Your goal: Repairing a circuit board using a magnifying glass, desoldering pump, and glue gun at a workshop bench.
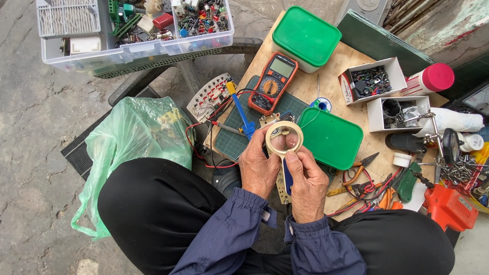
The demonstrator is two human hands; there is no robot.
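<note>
Left hand (259, 168): pinches the masking tape roll (284, 137).
Right hand (307, 178): grips the same roll.
Beneath: circuit board (279, 181).

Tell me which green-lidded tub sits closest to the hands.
The flat green-lidded tub right beside the tape roll; the other tub stands at the board's far edge.

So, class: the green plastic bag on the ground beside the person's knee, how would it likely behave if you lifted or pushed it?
The green plastic bag looks thin and crumpled, so it would probably sag and fold rather than hold shape. Pale contents show through near its top; they may shift inside. A push would likely dent it, not slide it, on the rough pavement.
</note>
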